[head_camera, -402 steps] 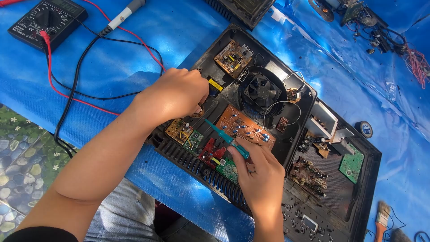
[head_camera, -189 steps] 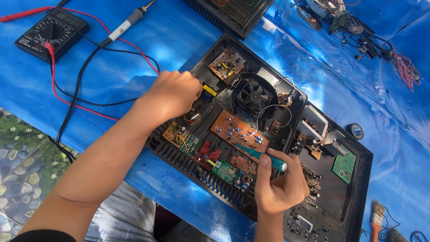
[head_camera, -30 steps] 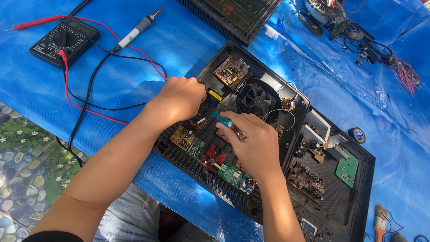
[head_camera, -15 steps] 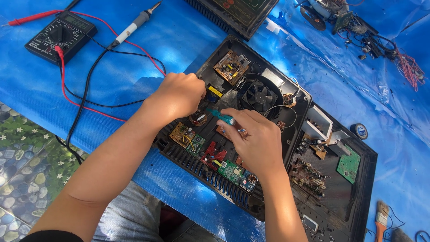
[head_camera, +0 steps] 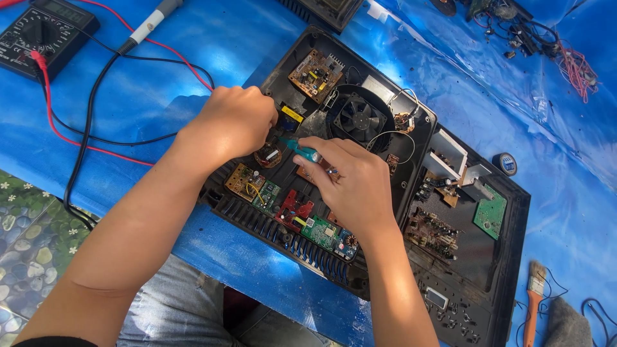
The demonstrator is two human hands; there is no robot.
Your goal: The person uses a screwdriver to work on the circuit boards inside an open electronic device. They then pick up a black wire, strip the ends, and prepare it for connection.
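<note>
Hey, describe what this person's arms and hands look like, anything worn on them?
Both forearms are bare, with no watch, bracelet, gloves or rings visible. The left hand and right hand are uncovered. A dark sleeve edge shows at the upper end of the left arm; the right arm's upper part runs out of frame, so any sleeve there cannot be seen.

Glossy, wrinkled blue plastic sheet (head_camera: 193, 58) over the surface, matt black plastic casing (head_camera: 501, 270), translucent teal plastic screwdriver (head_camera: 302, 150), wooden-handled brush (head_camera: 531, 302), matt black plastic multimeter (head_camera: 38, 35).
</note>
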